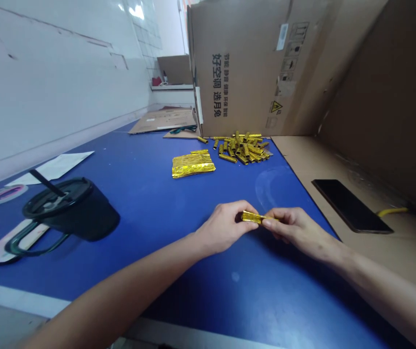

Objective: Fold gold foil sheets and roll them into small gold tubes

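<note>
Here both hands (226, 227) (293, 228) pinch a gold foil roll (250, 217) between their fingers (267, 223).

Person's left hand (225, 228) at lower centre of the frame, fingers curled, thumb and fingertips pinched together, right hand (297, 231) just beside it, mirroring the pinch, bare forearms (128, 291) reaching in from the bottom corners, wrists straight
</note>
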The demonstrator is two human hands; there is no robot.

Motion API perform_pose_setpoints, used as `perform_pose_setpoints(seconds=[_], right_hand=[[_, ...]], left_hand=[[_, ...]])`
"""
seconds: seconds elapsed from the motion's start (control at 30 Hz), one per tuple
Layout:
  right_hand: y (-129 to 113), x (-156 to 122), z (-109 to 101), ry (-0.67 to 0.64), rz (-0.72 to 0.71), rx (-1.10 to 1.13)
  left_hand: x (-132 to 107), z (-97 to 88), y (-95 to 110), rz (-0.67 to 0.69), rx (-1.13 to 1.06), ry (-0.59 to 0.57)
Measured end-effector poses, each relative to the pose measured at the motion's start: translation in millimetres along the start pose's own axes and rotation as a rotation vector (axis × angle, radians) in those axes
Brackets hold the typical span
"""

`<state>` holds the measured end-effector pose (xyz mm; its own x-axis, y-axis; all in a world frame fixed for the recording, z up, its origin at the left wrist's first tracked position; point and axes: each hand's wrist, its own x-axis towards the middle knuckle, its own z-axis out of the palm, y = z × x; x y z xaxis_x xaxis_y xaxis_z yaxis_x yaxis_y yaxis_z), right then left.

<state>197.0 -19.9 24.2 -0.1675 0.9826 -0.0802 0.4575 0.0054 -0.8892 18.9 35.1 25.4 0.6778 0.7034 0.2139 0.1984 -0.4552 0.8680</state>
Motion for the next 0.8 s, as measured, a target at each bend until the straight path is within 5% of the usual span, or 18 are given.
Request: perform_pose_setpoints(seconds=[0.2,0.37,0.53,0.63,0.8], right_hand=[[1,25,6,0.047,0.037,0.078],[9,32,19,0.181,0.077,0.327],[11,30,21,0.217,0.044,0.365],[8,27,16,0.134,0.044,0.288],[3,20,15,0.004,-0.153,-0.096]], left_hand=[[6,4.2,-26,-0.211,-0.040,0.027],[5,12.4,-36,-0.209,0.062,0.169],[7,10.5,-34,-0.228,-0.016,0.185],[5,7.6,-28,-0.170,0.087,0.159],[-2,9.8,-21,-0.053,0.276,0.070]])
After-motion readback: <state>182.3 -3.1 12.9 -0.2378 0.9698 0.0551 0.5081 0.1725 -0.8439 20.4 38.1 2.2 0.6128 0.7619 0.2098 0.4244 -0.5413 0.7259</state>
